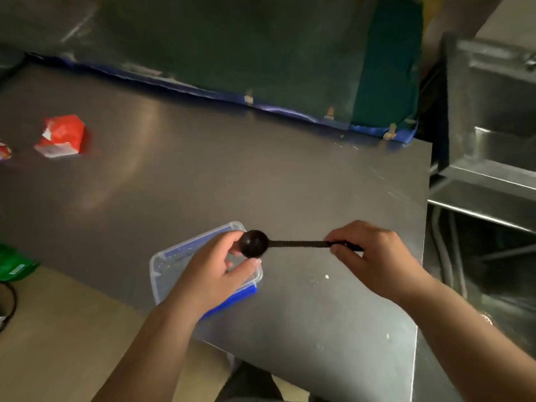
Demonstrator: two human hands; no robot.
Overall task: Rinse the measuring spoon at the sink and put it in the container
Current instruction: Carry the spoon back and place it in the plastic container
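Note:
A black measuring spoon (290, 244) with a round bowl and a long thin handle is held level above the steel table. My right hand (374, 256) pinches the end of its handle. My left hand (216, 271) cups the round bowl with its fingertips. Under my left hand a clear plastic container (171, 256) with blue clips sits on the table, partly hidden by the hand. The steel sink (493, 169) stands off the table's right edge.
A red packet (61, 136) lies at the far left of the steel table (203, 175), a green packet (14, 264) at the left edge. Green and blue cloth (290, 68) lines the back wall. A few white drops (326, 277) dot the table near the container.

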